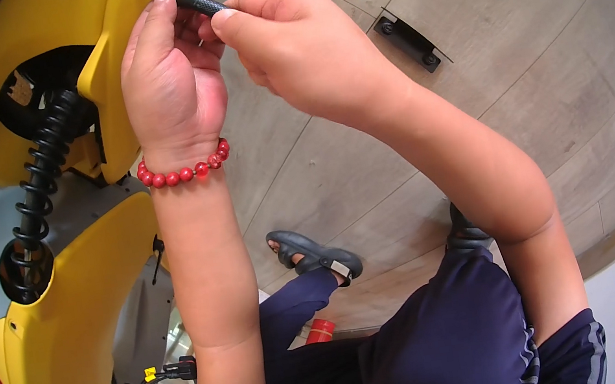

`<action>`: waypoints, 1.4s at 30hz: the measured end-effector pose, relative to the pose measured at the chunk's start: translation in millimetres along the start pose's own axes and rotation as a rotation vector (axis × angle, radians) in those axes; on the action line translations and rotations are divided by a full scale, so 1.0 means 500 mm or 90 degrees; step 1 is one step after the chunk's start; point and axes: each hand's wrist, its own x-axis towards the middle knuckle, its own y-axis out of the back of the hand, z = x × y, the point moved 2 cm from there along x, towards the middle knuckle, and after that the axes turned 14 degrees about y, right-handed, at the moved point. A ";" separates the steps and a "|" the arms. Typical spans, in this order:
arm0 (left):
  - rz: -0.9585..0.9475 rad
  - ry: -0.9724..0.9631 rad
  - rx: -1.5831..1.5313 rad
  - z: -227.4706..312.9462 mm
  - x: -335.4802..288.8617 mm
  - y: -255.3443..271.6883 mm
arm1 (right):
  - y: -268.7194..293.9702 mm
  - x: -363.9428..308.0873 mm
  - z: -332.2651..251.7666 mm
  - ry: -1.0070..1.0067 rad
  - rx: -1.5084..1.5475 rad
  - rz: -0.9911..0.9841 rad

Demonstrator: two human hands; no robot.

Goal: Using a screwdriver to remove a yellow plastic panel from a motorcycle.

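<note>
Fingers: right hand [298, 46] pinches driver [199, 1]; left hand [169, 89] closes around its front. Apparent step: turning at panel [108, 67]; next requires straight alignment.

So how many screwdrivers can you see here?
1: the black-handled metal screwdriver, its handle's end in the right hand, the left hand gripping farther forward, its shaft pointing toward the yellow plastic panel. Others may be hidden.
</note>
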 end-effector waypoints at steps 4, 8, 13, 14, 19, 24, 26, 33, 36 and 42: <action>0.070 -0.022 0.017 0.002 0.000 -0.002 | -0.008 -0.006 -0.006 0.222 -0.445 0.018; 0.073 -0.027 0.020 0.006 -0.006 -0.001 | -0.016 -0.008 -0.002 0.252 -0.502 0.019; 0.100 -0.032 0.023 0.004 -0.009 -0.013 | -0.008 -0.002 -0.010 0.207 -0.407 0.008; 0.099 -0.032 0.022 0.003 -0.008 -0.009 | -0.003 0.001 -0.011 0.207 -0.408 0.008; 0.021 -0.007 0.036 0.005 0.005 -0.002 | 0.015 0.001 -0.008 -0.113 0.261 0.003; 0.077 -0.001 0.029 0.008 0.000 -0.017 | 0.018 0.012 0.009 -0.095 0.282 -0.033; 0.119 -0.006 0.030 0.006 -0.006 -0.038 | 0.014 0.015 -0.004 0.173 -0.359 -0.020; 0.014 0.000 -0.052 0.009 0.014 -0.039 | 0.008 0.035 -0.068 -0.117 -0.770 -0.430; 0.032 0.011 -0.015 0.003 0.008 -0.029 | -0.036 -0.026 -0.040 0.545 -0.641 0.324; 0.055 -0.041 -0.024 0.003 -0.010 -0.064 | 0.028 -0.025 -0.086 -0.311 0.176 -0.039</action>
